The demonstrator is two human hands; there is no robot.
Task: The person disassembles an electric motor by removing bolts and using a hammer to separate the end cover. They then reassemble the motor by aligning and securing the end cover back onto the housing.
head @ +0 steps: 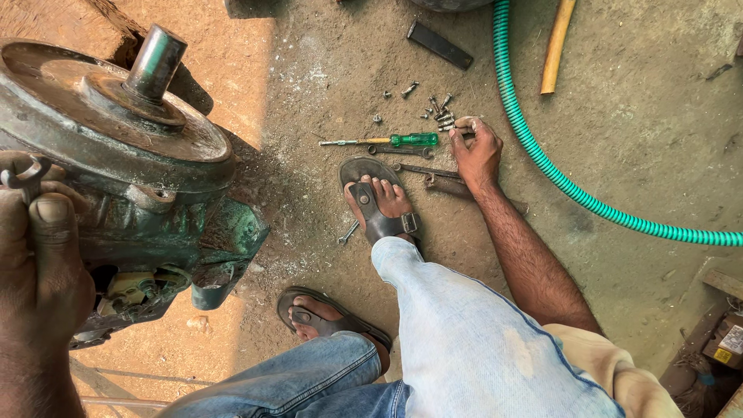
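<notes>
The left hand (35, 263) is nearest, at about 8 o'clock in the view. Its fingers are closed on the edge of the heavy motor housing (116, 155) and keep it steady; a small metal clip (25, 176) sits at the fingers. The housing stands on end, its shaft (155, 63) pointing up.

Farther, at about 1 o'clock, the right hand (476, 151) reaches down to the floor (635, 147). Its fingers pinch at the pile of loose screws (441, 112) (I cannot tell if one is already gripped). The green-handled screwdriver (387, 141) lies just beside, and a spanner (418, 170) is near the sandal.

I judge the step is collecting a fastener. The next move calls for a fine pinch while the housing remains supported.
</notes>
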